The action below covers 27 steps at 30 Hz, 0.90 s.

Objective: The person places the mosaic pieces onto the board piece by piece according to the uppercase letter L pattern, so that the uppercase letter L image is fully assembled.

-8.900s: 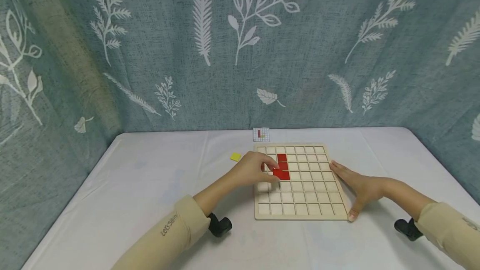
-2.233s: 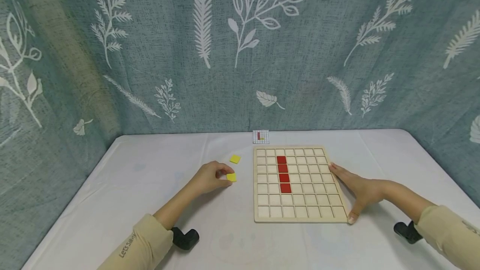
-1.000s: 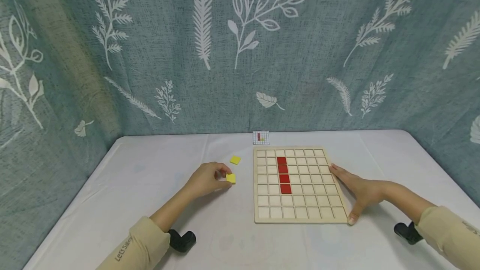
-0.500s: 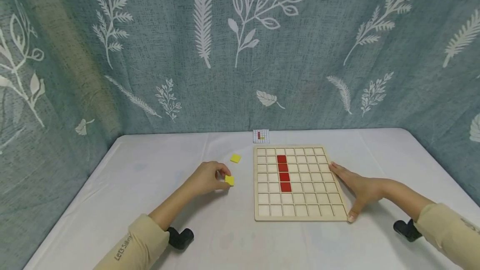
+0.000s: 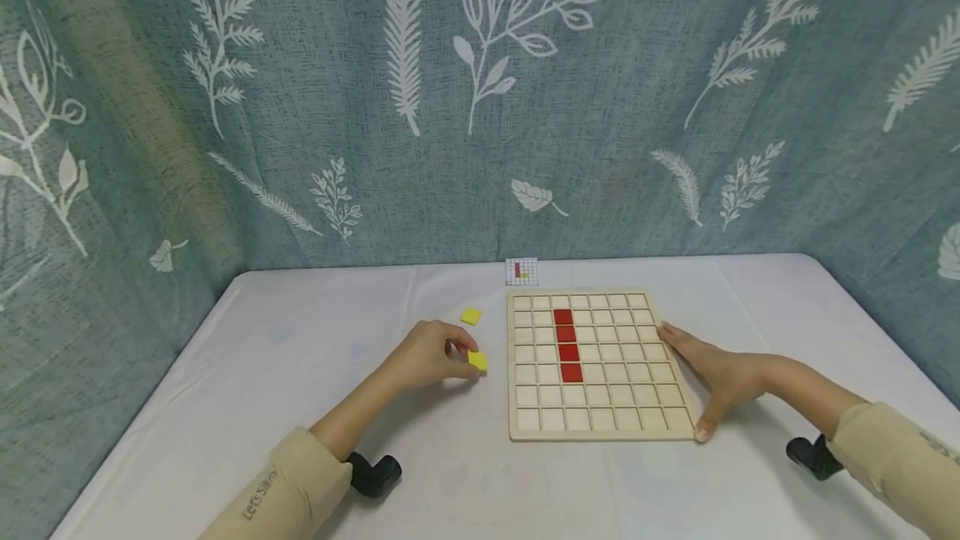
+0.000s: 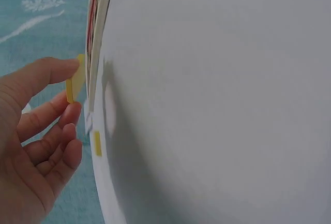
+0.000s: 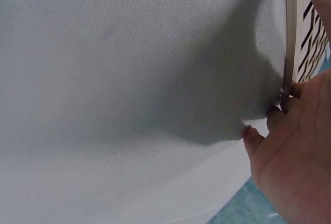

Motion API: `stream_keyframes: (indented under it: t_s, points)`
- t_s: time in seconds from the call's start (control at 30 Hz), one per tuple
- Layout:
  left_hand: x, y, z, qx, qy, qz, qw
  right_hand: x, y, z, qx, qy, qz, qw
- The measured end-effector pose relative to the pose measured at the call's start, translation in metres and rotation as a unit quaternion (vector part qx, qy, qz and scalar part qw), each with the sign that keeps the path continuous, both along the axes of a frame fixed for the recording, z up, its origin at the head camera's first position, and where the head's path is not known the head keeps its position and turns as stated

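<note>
Between thumb and fingertips my left hand (image 5: pixel 431 354) pinches a square yellow tile (image 5: pixel 477 362), just left of the wooden grid board (image 5: pixel 626 397). The left wrist view shows this yellow tile (image 6: pixel 77 81) held on edge, clear of the cloth. A second yellow tile (image 5: pixel 471 317) lies flat on the table behind that hand. Several red tiles (image 5: pixel 567 352) fill cells in one unbroken column of the board. My right hand (image 5: pixel 723 379) rests along the board's right side, thumb at the near corner and fingers stretched up the edge. The right wrist view shows its fingertips meeting the board edge (image 7: pixel 290 32).
Behind the board lies a small card (image 5: pixel 522 272) printed with a grid, a red bar and a yellow patch. White cloth (image 5: pixel 262 357) covers the table. A leaf-patterned teal curtain (image 5: pixel 315 73) hangs at the back and sides. Black wrist cameras (image 5: pixel 375 476) sit below the sleeves.
Since the oldest frame, the last red tile has gone into the column and my left hand has picked up a yellow tile. In the last half second it has shifted right with it.
</note>
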<state>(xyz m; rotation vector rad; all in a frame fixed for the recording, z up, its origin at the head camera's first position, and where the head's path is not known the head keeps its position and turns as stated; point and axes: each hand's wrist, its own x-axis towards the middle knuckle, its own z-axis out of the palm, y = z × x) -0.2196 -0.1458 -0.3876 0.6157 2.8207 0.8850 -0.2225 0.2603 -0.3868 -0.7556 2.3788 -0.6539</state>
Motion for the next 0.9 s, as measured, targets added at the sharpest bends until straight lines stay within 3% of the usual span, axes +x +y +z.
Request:
stream_keyframes:
  t_s: [0.23,0.5,0.67,0.9]
  points:
    - [-0.001,0.025,0.004,0.015,0.012,-0.03,0.9994,0.0,-0.001,0.0,0.002,0.0,0.0,1.0]
    - [-0.005,0.066,0.01,0.036,-0.005,-0.069,0.9969,0.0,0.002,-0.001,0.015,0.007,-0.007,0.9998]
    - [-0.008,0.09,0.014,0.025,0.0,-0.082,0.9963,-0.001,0.003,-0.002,0.017,0.009,-0.001,0.9998]
    - [-0.013,0.111,0.011,-0.003,0.012,-0.103,0.9946,-0.003,0.001,0.0,0.017,0.003,-0.005,0.9998]
